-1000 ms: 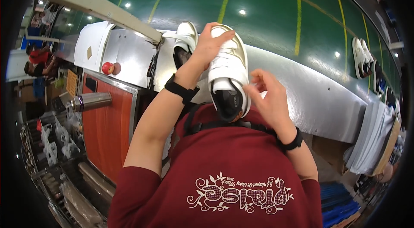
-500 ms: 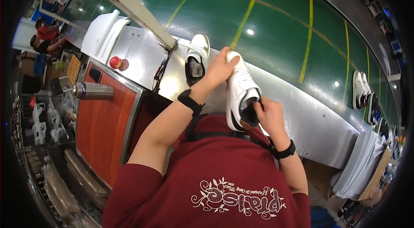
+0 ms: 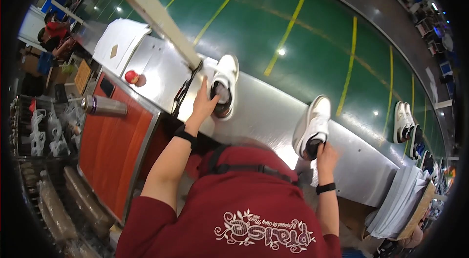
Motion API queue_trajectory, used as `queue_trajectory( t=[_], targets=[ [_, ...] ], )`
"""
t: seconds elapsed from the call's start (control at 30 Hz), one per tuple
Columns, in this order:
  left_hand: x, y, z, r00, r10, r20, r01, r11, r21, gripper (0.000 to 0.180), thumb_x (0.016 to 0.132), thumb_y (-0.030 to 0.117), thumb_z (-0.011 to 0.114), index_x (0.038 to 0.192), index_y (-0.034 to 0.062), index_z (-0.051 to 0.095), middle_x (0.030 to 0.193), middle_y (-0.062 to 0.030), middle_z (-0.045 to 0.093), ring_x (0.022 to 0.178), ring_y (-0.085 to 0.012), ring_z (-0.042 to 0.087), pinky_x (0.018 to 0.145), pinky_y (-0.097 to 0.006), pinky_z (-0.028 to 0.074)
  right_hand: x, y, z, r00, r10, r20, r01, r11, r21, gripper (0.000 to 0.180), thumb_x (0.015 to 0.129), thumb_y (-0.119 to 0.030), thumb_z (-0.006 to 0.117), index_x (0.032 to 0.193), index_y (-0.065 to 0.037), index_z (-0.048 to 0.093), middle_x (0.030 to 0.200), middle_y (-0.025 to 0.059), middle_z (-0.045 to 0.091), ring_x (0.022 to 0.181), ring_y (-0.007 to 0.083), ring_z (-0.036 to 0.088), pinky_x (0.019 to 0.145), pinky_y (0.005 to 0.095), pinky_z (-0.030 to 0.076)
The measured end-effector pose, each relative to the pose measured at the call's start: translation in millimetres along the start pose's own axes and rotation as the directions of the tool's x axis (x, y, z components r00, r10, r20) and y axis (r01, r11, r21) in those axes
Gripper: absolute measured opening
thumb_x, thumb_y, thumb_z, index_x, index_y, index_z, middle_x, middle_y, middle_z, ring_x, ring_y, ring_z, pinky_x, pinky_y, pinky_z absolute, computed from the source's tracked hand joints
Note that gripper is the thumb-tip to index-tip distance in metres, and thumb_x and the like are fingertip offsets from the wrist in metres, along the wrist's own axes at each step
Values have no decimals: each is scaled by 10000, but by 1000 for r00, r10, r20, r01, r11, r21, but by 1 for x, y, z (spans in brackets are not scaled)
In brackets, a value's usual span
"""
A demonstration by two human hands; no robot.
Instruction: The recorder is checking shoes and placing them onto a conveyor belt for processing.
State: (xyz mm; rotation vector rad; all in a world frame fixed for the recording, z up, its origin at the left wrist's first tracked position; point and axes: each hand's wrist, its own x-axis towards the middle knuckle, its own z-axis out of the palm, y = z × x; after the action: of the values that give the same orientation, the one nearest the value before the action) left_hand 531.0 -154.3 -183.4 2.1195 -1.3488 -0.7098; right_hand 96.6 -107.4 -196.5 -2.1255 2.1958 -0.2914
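The left hand (image 3: 204,104) reaches forward over the metal bench (image 3: 273,121) and lies at the heel opening of a white sneaker (image 3: 224,82). The fingers are spread and touch the dark inside of the shoe at its collar; whether they really grip it I cannot tell. This sneaker lies at the far edge of the bench, with the toe pointing away from the person, just beside the green conveyor belt (image 3: 303,28).

The right hand (image 3: 325,153) holds a second white sneaker (image 3: 312,126) at its heel. The fingers are closed around the back of the collar and the thumb side is hidden behind the shoe. This sneaker is tilted, the toe up and away, at the border between the bench and the belt. The two sneakers are well apart from each other.

Each wrist carries a black band. The person wears a dark red shirt (image 3: 234,209) with a black strap across the back.

More to the right, another pair of white sneakers (image 3: 404,121) lies on the belt. To the left there are a red round button (image 3: 131,77) on the steel surface, a metal cylinder (image 3: 103,106) above an orange panel (image 3: 110,145), and a white beam (image 3: 149,9) that crosses over the bench. A stack of white sheets (image 3: 398,204) stands at the right end of the bench.
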Motion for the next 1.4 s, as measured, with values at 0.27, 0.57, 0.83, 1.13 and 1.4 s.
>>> queue_trajectory(
  t=[0.27,0.57,0.83,1.13,1.4],
  targets=[
    [-56,11,37,987,60,151,-59,998,-9,720,766,154,560,1394,11,237,1061,-297,558,957,-443,556,830,-473,445,14,-66,-55,996,-53,68,49,996,70,269,770,-240,636,948,-41,600,910,155,629,834,317,613,709,418,493],
    [-40,51,54,754,648,105,-650,760,-23,468,679,181,699,1106,55,553,1058,-160,569,1005,-338,533,844,-406,452,42,-167,28,881,-473,-17,382,688,617,468,831,-174,593,1232,18,451,1024,244,600,904,386,601,790,417,485],
    [-49,49,52,670,741,46,-740,663,112,302,685,79,615,987,84,632,963,-38,611,893,-238,580,744,-332,504,46,-165,46,820,-443,361,73,708,703,547,804,-50,539,1333,-39,398,1059,209,612,841,270,627,738,351,491],
    [-39,55,48,478,798,367,-878,438,193,166,682,125,592,831,61,632,808,-41,564,804,-221,561,661,-327,503,36,-155,41,791,-457,407,-150,501,852,538,813,-55,592,1316,-103,409,1113,196,615,1010,284,622,802,313,481],
    [-71,57,74,422,860,286,-816,224,532,198,664,145,549,701,-29,636,710,-131,555,704,-244,537,588,-308,472,30,-160,40,816,-414,404,-190,468,863,540,827,-9,560,1337,-57,388,1146,213,593,1035,251,613,823,305,481]
  ],
)
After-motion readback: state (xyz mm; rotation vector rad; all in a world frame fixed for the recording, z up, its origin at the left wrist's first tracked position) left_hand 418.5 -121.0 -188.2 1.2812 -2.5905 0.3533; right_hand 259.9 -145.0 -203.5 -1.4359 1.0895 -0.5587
